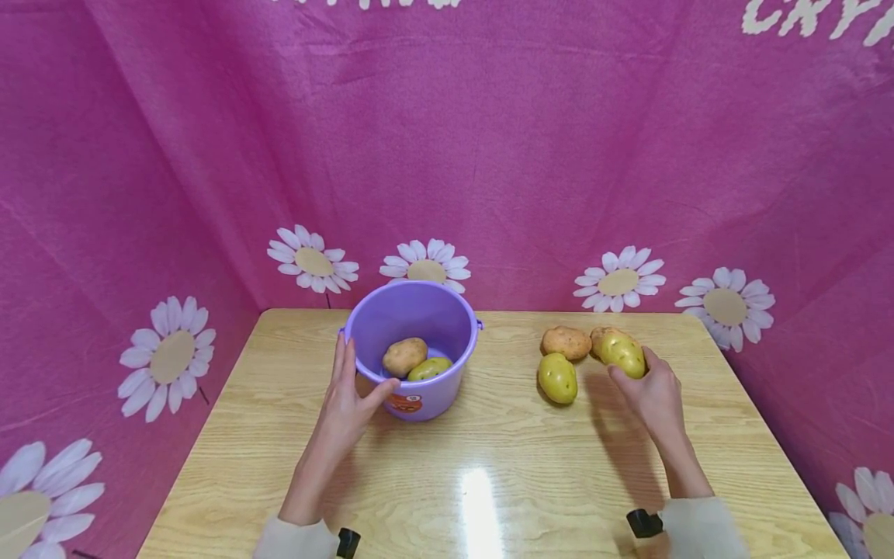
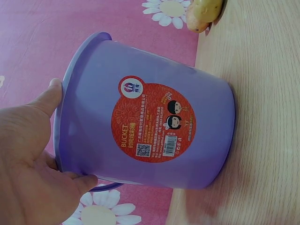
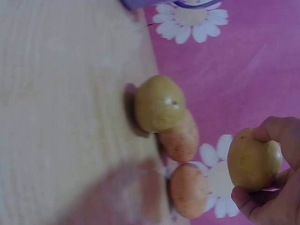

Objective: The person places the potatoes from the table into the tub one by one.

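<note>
A purple bucket (image 1: 447,392) stands on the table, with a brown potato (image 1: 405,357) and a yellow-green potato (image 1: 430,369) inside. My left hand (image 1: 349,407) rests against the bucket's left side, fingers extended along the outside and thumb at the front rim; the left wrist view shows the bucket's red label (image 2: 154,122). On the right, my right hand (image 1: 656,392) grips a yellow potato (image 3: 253,159) between thumb and fingers, above the table. Near it lie a yellow potato (image 1: 557,379) and a brown potato (image 1: 566,342). Another brown potato (image 3: 189,191) is partly hidden behind the held one in the head view.
The light wooden table (image 1: 517,442) meets a pink cloth (image 1: 489,171) with white daisies at its back and sides. A bright reflection shows near the table's front. The bucket's thin handle (image 2: 107,187) hangs by its far side in the left wrist view.
</note>
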Motion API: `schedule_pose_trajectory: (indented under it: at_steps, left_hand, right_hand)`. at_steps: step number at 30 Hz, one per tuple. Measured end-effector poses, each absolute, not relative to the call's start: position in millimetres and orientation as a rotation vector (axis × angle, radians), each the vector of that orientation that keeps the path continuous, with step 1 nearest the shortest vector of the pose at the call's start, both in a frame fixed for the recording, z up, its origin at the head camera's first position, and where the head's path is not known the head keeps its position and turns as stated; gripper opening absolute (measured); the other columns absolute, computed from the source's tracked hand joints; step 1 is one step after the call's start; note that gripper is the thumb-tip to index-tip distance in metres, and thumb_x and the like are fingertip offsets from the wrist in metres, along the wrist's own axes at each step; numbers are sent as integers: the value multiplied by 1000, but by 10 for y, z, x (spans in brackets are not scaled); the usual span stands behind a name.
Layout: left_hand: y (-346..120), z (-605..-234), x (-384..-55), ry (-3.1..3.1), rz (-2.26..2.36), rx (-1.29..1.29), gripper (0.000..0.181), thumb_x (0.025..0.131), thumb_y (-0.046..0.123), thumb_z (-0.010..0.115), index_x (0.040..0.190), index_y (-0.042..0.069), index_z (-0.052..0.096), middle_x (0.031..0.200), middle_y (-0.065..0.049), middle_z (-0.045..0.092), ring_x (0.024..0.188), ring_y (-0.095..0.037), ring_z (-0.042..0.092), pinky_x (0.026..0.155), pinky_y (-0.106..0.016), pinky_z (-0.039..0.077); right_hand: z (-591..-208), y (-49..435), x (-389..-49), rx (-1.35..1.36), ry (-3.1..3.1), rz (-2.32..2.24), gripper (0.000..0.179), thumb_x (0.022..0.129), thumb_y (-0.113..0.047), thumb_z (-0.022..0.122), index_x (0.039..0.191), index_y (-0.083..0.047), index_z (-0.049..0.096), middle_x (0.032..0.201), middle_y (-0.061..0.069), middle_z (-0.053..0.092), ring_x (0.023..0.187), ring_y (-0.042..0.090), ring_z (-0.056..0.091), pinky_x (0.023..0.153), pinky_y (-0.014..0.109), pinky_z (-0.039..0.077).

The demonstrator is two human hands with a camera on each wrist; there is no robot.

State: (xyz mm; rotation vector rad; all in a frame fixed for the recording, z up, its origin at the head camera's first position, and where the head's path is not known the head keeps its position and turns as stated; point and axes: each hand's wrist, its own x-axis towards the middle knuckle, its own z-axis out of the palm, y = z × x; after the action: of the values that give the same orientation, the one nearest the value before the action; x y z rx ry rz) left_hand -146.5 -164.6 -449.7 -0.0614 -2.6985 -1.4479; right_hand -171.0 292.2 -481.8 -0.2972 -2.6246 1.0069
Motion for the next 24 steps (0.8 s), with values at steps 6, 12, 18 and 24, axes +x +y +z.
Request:
schedule_pose_trajectory:
  at_steps: [6,12,18,24]
  left_hand:
    - [-1646,-4497,-1463,-2710,-1451,-42,108,95,47,74,165,1,6,173,-7,-8,157,-36,6,123,-57,15]
    - [-1644,-4494,-1461,-2707,-1440,-44,107,95,45,74,165,1,6,174,-8,-7,157,-37,7,123,-57,15]
    - [-1638,-4492,-1461,-2700,-1437,-53,106,95,44,74,165,0,8,173,-9,-5,157,-37,7,124,-57,15]
    - [-1638,-4487,-1453,-2701,-1448,-50,106,95,45,74,165,0,7,173,-9,-6,157,-37,7,123,-58,16]
  right_hand:
    - [-4585,2963,-1730,-273,-2572,984,55,93,-25,75,130,12,58,106,30,64,88,40,59,69,43,45]
    - [-4377,2996,-1735,-245,-2510,973,53,92,-25,75,129,10,61,103,27,65,85,34,57,65,36,42]
    - [-4164,3021,-1737,-219,-2492,939,50,91,-26,75,126,8,63,99,24,64,81,30,54,63,34,40]
    - [-3957,3017,-1737,-200,-2450,933,54,91,-26,75,132,6,63,100,27,65,83,30,54,64,34,39]
